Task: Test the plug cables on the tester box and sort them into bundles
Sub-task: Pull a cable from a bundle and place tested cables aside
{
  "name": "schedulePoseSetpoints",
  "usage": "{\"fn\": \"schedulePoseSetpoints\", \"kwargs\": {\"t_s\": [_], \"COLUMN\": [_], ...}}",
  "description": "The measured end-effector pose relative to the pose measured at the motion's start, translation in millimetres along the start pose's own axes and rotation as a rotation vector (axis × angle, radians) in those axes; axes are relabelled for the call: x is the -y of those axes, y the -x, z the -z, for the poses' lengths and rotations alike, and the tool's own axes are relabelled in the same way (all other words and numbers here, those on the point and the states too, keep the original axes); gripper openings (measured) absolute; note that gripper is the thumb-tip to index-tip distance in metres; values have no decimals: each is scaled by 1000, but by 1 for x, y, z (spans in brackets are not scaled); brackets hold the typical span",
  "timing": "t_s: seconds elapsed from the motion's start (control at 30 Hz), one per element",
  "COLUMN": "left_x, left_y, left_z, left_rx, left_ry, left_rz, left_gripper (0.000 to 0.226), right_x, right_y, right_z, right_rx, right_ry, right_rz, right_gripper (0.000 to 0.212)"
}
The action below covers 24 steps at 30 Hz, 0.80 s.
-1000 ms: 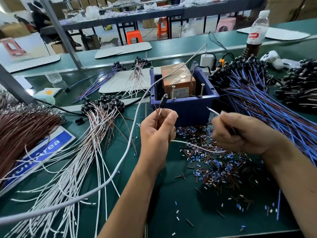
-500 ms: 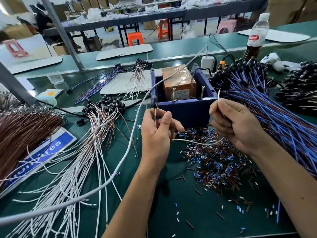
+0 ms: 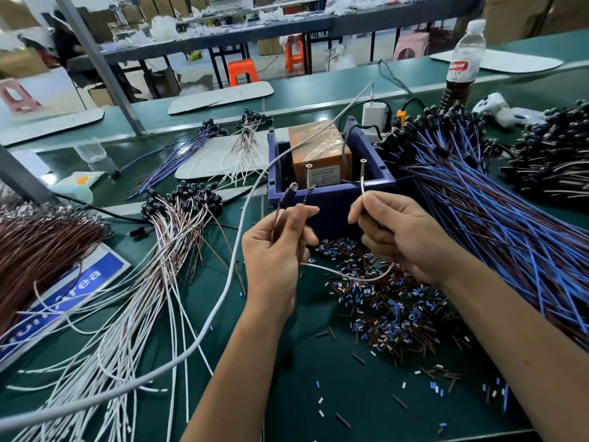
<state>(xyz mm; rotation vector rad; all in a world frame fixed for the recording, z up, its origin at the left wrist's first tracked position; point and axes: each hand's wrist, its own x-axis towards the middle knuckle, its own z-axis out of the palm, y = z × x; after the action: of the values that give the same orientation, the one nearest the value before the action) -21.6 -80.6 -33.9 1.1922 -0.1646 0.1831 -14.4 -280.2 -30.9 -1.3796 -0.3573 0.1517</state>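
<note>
The left hand [image 3: 275, 250] pinches the plug cable [image 3: 288, 199] by its thin brown lead, black barrel plug uppermost. The right hand [image 3: 403, 232] pinches its white lead against a bare metal screw [image 3: 362, 170] on the blue plastic tester box [image 3: 331, 189]. Glossy blue-wired bundles [image 3: 497, 224] lie to the right.

Both hands are raised side by side, left hand [image 3: 277, 250] and right hand [image 3: 404, 237], fingers pinched.

Blue plastic bin [image 3: 331, 199]; 2 shiny metal screws [image 3: 363, 170]; matt green mat [image 3: 350, 393].
</note>
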Motion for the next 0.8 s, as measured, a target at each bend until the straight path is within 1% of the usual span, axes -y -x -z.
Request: {"fn": "schedulePoseSetpoints", "kwargs": {"t_s": [0.13,0.2,0.23,0.33,0.4,0.47,0.63,0.8], "left_x": [-2,-4,-5,-6,-5,-4,-4,-6], "left_y": [-2,-4,-6,-9,-10,-12,-15,-9], "left_z": [-3,-6,-9,-17,-23,-27,-31,-31], "left_rx": [-86,-118,-137,-217,-277,-298,-292,-349], "left_ry": [-53,-89,-139,-430,-529,-547,-509,-498], "left_rz": [-83,-106,-127,-182,-184,-185,-147,-145], "left_gripper": [26,25,24,29,34,32,29,27], "right_x": [0,1,1,2,2,3,2,0], "right_y": [1,1,0,1,1,1,1,0], "right_z": [-1,-1,-1,1,1,2,1,0], "right_rx": [16,15,15,15,14,11,1,17], "right_ry": [2,-1,-5,-13,-11,-6,11,-7], "right_rz": [-4,-8,-9,-17,-21,-25,-25,-27], "right_gripper": [36,36,36,36,36,36,37,36]}}
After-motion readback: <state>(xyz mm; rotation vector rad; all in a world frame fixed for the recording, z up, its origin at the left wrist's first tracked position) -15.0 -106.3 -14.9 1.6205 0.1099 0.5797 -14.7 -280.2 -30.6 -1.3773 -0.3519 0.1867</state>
